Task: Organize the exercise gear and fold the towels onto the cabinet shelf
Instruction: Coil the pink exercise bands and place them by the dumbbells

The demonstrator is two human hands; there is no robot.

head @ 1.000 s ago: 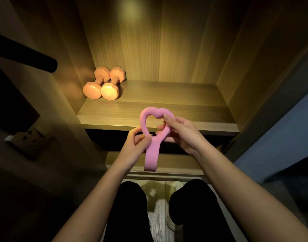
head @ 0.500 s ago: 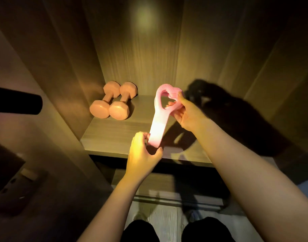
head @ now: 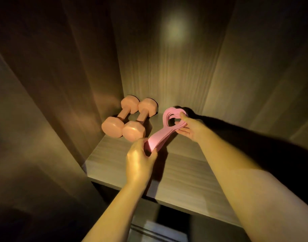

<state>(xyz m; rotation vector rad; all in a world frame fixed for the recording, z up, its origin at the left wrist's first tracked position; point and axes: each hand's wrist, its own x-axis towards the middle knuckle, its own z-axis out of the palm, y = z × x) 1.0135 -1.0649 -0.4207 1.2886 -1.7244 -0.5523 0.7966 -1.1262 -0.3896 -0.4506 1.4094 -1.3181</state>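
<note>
— Two hands on it! The left hand (head: 139, 165) pinched the near end of the pink resistance band (head: 160, 137), thumb and fingers curled round the flat strip. The right hand (head: 191, 129) gripped the looped far end, thumb on top, fingers beneath.

— And where was the band?

— Held low over the cabinet shelf (head: 184, 173), just beside the pair of dumbbells (head: 127, 119), on their right. Whether its far end touched the wood, I couldn't tell.

— How would it handle?

— Light, soft and floppy, I'd judge: thin rubbery layers that sag and may spring out of a fold. The loop bowed into a heart shape under that grip, which said limp, not stiff. It was best held at both ends, as it was, so the layers stayed stacked. A one-ended hold would likely have let it dangle and splay.
</note>
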